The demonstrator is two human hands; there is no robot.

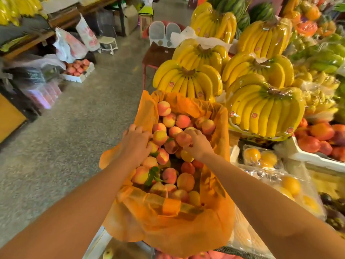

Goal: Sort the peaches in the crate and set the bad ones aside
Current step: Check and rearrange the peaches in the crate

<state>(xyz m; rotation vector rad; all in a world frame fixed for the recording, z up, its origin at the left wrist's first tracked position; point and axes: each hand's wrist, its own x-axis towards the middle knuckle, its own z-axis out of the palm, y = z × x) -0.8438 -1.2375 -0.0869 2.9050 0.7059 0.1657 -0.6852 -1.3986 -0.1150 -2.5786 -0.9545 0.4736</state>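
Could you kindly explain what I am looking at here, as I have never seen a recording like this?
There is no machine: the single picture comes from a camera worn on a person's head, looking forward and down. Before them stands an orange-lined crate heaped with peaches, beside banana bunches. The right hand has its grip round one reddish peach; the left hand touches the pile's left side, and whether it holds anything is unclear.

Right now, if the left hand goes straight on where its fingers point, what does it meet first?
Probably the yellow-red peach just ahead of the left hand; its fingers seem to touch it, depth unclear.
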